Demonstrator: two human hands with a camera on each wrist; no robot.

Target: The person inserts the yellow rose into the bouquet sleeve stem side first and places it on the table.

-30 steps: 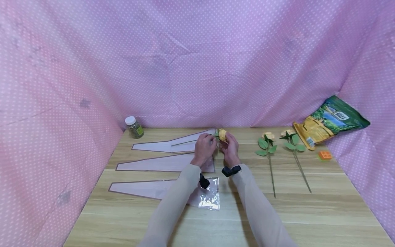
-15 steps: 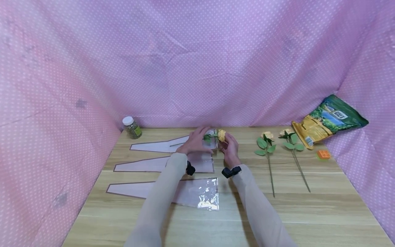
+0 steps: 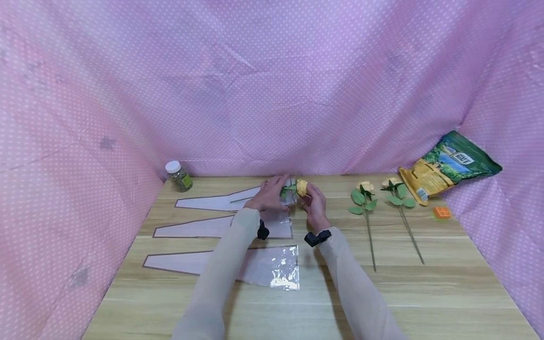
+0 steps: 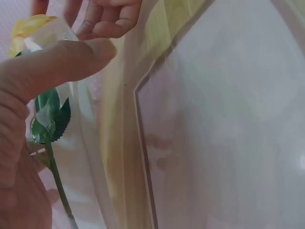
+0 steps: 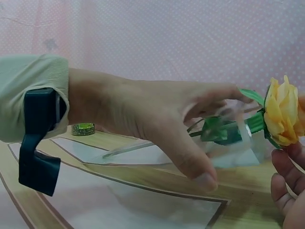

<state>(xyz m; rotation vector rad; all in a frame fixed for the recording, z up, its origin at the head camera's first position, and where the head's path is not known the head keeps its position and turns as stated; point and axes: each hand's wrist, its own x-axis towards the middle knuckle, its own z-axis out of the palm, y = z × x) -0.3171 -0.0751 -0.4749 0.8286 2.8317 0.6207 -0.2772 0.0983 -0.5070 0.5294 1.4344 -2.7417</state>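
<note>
A yellow artificial rose [image 3: 301, 187] lies with its stem and leaves inside a clear, tapered flower sleeve [image 3: 204, 202] at the back of the table. Its bloom [image 5: 282, 114] sticks out at the wide end. My right hand [image 3: 315, 207] holds the bloom from the right, with fingers behind and beneath it. Spread across the sleeve, my left hand [image 3: 268, 194] arches over the leaves [image 4: 51, 117]. Its thumb [image 5: 190, 164] is straight and apart from the fingers. Whether it touches the plastic is hard to tell.
Two more flat sleeves, a middle one [image 3: 191, 228] and a front one [image 3: 272, 269], lie nearer me. Two pale roses, one [image 3: 368, 222] left of the other [image 3: 403, 212], lie at right. A jar [image 3: 179, 176], green-yellow bag [image 3: 450, 165] and orange block [image 3: 442, 213] stand around.
My left hand has let go near the bloom, moved left and spread over the sleeve, uncovering the leaves. My right hand stays at the bloom. The head view has shifted slightly.
</note>
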